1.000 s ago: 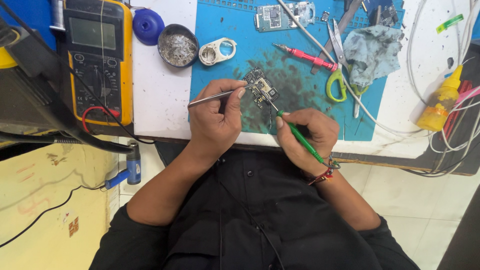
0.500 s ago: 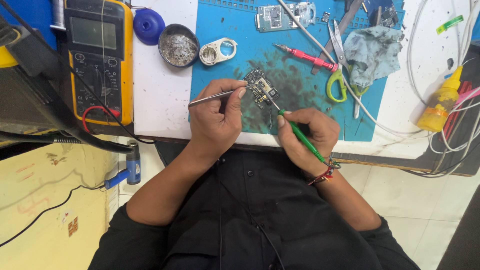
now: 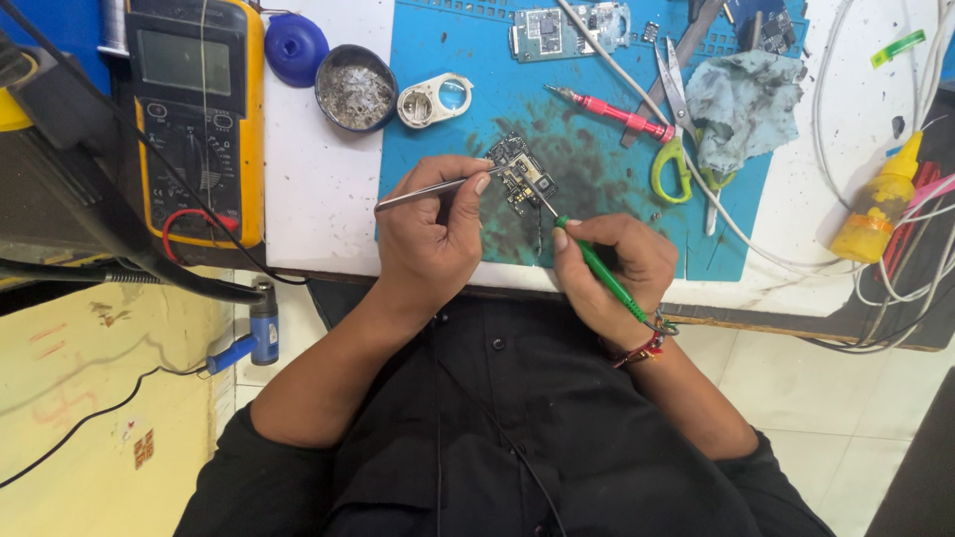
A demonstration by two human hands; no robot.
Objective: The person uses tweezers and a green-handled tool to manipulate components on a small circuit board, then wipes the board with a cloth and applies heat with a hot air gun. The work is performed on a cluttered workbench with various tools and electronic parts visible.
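Head view over a repair desk (image 3: 318, 199). A small circuit board (image 3: 521, 171) lies on the stained part of a blue work mat (image 3: 468, 40), just beyond both hands. The left hand (image 3: 433, 239) is closed around slim metal tweezers (image 3: 428, 191), thumb and forefinger pinching them near the tips, which touch the board's near edge. The right hand (image 3: 617, 264) is closed, pen-fashion, around a green-handled tool (image 3: 602, 273) whose thin metal tip rests on the board. The two hands lie side by side, near each other but apart, at the desk's front edge.

Farther back on the mat: a second circuit board (image 3: 557, 28), a red-handled screwdriver (image 3: 612, 111), scissors with yellow-green handles (image 3: 676, 119) and a crumpled grey-blue cloth (image 3: 746, 99). Left of the mat stand a round tin of grey residue (image 3: 355, 89), a small metal frame part (image 3: 435, 99), a blue lid (image 3: 295, 47) and a yellow multimeter (image 3: 194, 114). A yellow squeeze bottle (image 3: 875, 209) lies among white cables (image 3: 925, 278) at right.
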